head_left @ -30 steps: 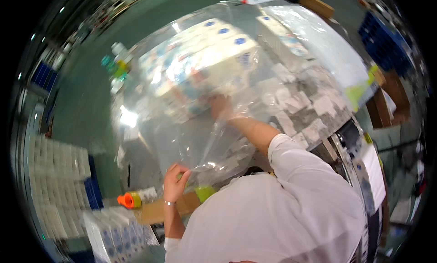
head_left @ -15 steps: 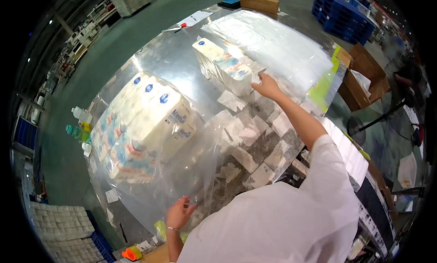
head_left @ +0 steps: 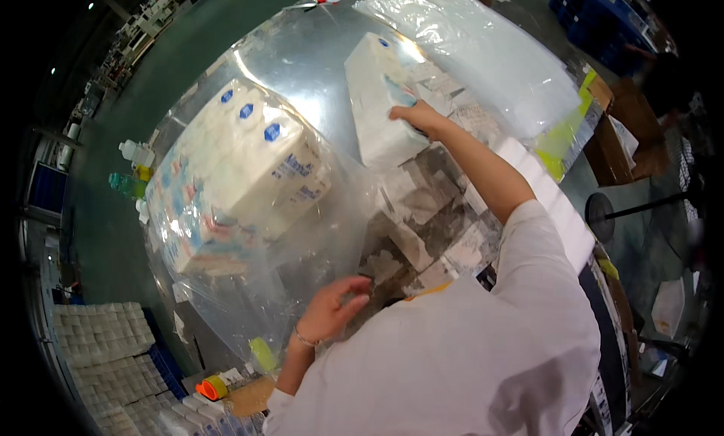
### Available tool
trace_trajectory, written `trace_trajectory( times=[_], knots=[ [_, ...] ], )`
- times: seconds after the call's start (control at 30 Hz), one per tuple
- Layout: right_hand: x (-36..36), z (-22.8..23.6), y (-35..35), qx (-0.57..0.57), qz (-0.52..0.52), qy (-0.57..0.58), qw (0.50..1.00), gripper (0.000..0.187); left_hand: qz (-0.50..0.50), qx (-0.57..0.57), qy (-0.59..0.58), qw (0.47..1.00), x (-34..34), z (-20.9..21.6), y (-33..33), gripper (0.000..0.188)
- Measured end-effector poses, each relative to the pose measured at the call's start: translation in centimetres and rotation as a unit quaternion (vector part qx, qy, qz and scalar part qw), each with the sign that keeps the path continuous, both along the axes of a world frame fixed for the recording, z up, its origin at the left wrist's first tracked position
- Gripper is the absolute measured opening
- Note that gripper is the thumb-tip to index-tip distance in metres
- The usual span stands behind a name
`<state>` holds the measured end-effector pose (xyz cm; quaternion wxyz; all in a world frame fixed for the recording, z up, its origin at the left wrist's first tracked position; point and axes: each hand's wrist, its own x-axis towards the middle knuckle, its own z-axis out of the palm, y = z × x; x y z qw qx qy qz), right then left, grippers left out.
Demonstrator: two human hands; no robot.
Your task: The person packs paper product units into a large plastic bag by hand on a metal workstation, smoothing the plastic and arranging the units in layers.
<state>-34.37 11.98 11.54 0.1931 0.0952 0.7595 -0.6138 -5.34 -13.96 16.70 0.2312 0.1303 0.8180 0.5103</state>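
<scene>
My right hand (head_left: 421, 121) is closed over the top edge of a long white pack of soft tissues (head_left: 377, 96), thumb on the near face and fingers on the side I cannot see. The pack stands on its long edge on the shiny metal table (head_left: 305, 55). To its left, several similar tissue packs (head_left: 234, 153) sit side by side in a big clear plastic bag (head_left: 253, 304), whose loose mouth spreads toward me. Near the table's front edge, my left hand (head_left: 332, 311) hovers beside the bag's loose film, thumb and fingers apart, holding nothing.
Flat clear bags (head_left: 475, 66) lie stacked at the far right of the table. Worn paper patches (head_left: 407, 240) cover its near right surface. An orange tape roll (head_left: 212, 388) sits at lower left, bottles (head_left: 134, 181) at left. A cardboard box (head_left: 630, 145) and blue pallets (head_left: 599, 21) stand right.
My right hand has gone from touching the pack's near end to gripping its top, and the pack has tipped up and turned. My left hand has shifted right. The view has moved too.
</scene>
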Motion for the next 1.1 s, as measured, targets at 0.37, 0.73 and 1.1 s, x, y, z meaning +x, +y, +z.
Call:
trace_trajectory(
  times=[0.37, 0.73, 1.1],
  knots=[
    [21.4, 7.3, 2.1, -0.376, -0.116, -0.066, 0.917, 0.05, 0.101, 0.272, -0.048, 0.956, -1.0, 0.6, 0.4, 0.032],
    [30.5, 7.3, 4.5, -0.421, -0.093, 0.069, 0.9, 0.051, 0.035, 0.375, -0.05, 0.925, 2.8, 5.9, 5.3, 0.078],
    [34.2, 12.3, 0.0, -0.206, 0.071, 0.251, 0.943, 0.102, 0.092, 0.477, -0.22, 0.846, 1.4, 5.3, 3.4, 0.062]
  ],
)
